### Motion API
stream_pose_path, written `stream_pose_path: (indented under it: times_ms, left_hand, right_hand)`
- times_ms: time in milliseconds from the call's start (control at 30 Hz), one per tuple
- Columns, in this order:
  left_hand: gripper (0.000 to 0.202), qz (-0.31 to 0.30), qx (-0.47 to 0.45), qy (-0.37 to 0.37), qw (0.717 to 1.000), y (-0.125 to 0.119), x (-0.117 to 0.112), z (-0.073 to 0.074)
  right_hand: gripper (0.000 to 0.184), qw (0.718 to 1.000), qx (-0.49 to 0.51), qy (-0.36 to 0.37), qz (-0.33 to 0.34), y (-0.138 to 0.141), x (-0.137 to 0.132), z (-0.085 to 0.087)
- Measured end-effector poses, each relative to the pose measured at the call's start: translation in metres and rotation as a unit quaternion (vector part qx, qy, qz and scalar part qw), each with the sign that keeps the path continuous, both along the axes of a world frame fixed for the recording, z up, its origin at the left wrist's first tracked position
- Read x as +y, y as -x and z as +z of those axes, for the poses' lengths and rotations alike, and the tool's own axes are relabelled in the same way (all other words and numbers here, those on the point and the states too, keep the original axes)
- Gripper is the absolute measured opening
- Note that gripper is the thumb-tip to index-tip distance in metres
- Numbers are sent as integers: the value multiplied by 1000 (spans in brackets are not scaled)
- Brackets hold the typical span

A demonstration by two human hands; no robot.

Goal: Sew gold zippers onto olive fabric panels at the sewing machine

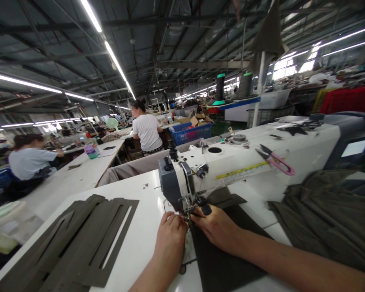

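Note:
A white industrial sewing machine (219, 170) stands on the white work table (140, 194), its grey head and presser foot (187, 213) close to my hands. My left hand (170, 233) sits just in front of the foot, fingers together at the edge of the material. My right hand (214, 231) lies on a dark olive cloth (223, 251), fingertips reaching the foot. The needle area is mostly hidden by my fingers. A stack of olive cut-out frames (79, 243) lies to my left, and a heap of olive fabric (319, 215) lies to my right.
Pink-handled thread snips (276, 160) rest on the machine bed. Seated co-workers in a white shirt (147, 132) and a grey shirt (30, 162) work at nearby tables. A blue crate (190, 134) stands beyond the machine, with thread cones (220, 87) further back.

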State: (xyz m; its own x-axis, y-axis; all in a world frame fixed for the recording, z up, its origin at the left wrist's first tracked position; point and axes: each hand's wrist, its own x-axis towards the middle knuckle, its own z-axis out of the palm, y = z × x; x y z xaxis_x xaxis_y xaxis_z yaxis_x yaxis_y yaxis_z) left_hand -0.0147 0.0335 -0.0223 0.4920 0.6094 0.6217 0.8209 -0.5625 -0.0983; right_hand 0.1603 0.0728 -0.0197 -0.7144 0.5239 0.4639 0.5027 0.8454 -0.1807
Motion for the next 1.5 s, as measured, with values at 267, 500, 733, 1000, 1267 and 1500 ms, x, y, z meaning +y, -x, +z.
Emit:
stream_pose_path:
  times_ms: [267,500,733,1000,1267,1500]
  left_hand:
    - [20,-13,18,15,1000,1,1,5]
    - [19,-21,33,26,999,3,-1,7]
    - [15,-17,47,42,998,8,1,21]
    - [18,-2,-73,161,984,3,-62,39]
    - [17,2,-265,217,940,-14,-74,40]
    - [17,-65,-197,193,959,-13,-54,46]
  right_hand:
    - [26,1000,-30,-2,0,0,1,-1]
    - [21,999,-49,0,-10,0,3,8]
    - [35,989,-68,3,-130,-35,-23,11]
    - [26,993,29,102,-41,-56,-98,15]
    - [43,838,214,499,-53,-42,-65,71]
    - [37,899,166,403,-48,-43,-73,71]
